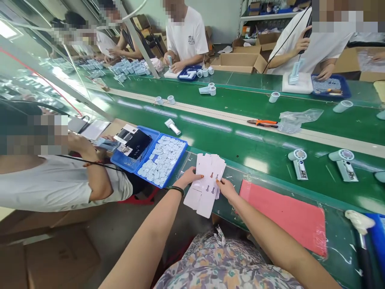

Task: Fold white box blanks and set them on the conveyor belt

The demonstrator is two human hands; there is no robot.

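Note:
A fanned stack of flat white cardboard blanks (207, 180) lies at the near edge of the green workbench (255, 144). My left hand (188, 177) grips the stack's left side, thumb on top. My right hand (225, 188) pinches its right edge. A dark band sits on my left wrist. A pink mat (285, 214) lies just right of my right hand.
A blue tray of several small white parts (162, 160) sits left of the stack, beside another blue tray with dark boxes (132, 142). Handheld fans (299, 162) (343, 160) lie on the belt, orange pliers (261, 123) farther back. A person sits at my left; others work across the belt.

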